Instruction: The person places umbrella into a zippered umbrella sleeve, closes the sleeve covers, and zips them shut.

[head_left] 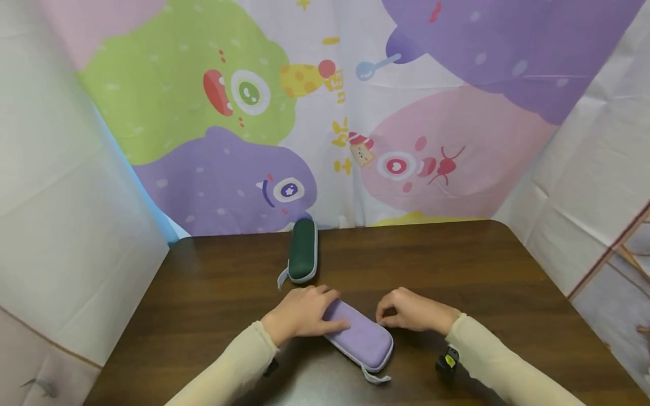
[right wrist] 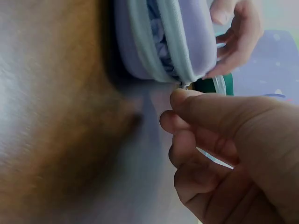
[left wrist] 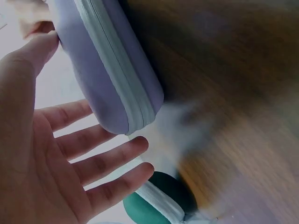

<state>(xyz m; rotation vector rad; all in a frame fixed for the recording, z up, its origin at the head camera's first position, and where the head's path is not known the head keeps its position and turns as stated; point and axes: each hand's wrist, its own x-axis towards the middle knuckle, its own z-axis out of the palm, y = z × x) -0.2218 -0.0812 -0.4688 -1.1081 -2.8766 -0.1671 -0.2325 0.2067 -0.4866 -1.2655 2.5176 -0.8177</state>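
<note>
A lavender zip case [head_left: 363,332] lies slantwise on the wooden table, a pale loop strap [head_left: 374,376] at its near end. My left hand [head_left: 307,311] holds its far left end, thumb on the lid and fingers around the edge. At its right side, my right hand [head_left: 413,310] pinches the small zipper pull [right wrist: 182,86] between thumb and index finger. The right wrist view shows the zipper parted along one stretch, with purple lining [right wrist: 160,39] in the gap. On the end facing the left wrist camera, the pale zipper band [left wrist: 117,70] is closed.
A dark green zip case [head_left: 303,248] with a grey strap lies farther back, near the table's rear edge. Behind the brown table [head_left: 431,254] hangs a cartoon-printed cloth [head_left: 335,113], with white cloth walls [head_left: 61,186] at the sides.
</note>
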